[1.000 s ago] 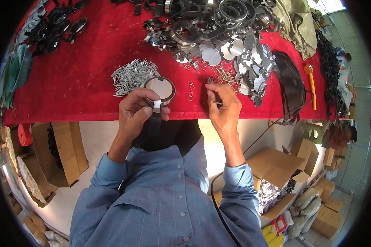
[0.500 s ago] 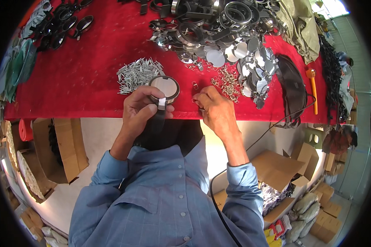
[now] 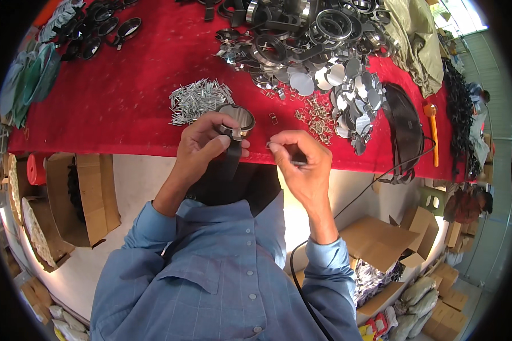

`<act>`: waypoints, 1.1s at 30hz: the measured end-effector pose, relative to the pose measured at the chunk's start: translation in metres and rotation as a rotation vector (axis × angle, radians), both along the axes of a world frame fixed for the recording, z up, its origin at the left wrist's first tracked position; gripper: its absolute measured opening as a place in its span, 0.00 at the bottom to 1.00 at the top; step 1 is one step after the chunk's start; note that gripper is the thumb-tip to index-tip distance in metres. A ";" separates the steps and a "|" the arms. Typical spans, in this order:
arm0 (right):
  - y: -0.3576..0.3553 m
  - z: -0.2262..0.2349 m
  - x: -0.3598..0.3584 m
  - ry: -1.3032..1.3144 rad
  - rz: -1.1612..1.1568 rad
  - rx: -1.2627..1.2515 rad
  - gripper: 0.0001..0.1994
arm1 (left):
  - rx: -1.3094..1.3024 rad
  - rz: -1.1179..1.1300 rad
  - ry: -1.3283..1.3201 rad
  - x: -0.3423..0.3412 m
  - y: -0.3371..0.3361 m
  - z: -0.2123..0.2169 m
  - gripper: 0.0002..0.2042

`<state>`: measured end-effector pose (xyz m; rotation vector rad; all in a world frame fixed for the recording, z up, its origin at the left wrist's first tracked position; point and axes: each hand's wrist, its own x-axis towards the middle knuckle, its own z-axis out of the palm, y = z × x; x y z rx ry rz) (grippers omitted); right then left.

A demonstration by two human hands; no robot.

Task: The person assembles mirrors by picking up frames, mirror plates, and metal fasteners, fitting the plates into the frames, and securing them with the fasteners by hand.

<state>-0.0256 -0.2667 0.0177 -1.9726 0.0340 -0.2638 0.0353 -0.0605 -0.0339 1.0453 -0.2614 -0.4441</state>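
Head view: over the last second the right hand [image 3: 301, 165] has drawn back from the scatter of small wire loops [image 3: 316, 119] on the table [image 3: 125, 102] toward the body, and now sits level with the left hand [image 3: 202, 145], its fingertips pinched narrowly on something small and thin (too small to tell what, probably one of the loops). The left hand has barely moved; its grip stays wrapped around a round metal-rimmed piece with a dark strap [image 3: 233, 128], held just above the near edge of the table. To judge by this, picking up is done and fitting the small part to the round piece is the step in hand.

Largest first: the table wears a matte red cloth, soft and slightly napped. At its far side lies a heap of shiny metal rings and flat discs [image 3: 313, 51], hard-edged and reflective. Left of the held piece is a pile of short bright pins [image 3: 199, 99], thin and straight. The wire loops are the smallest, brassy and angular.
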 end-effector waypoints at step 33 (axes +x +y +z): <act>0.050 -0.003 0.047 0.090 0.212 -0.043 0.05 | 0.080 0.082 0.216 -0.059 0.071 0.051 0.13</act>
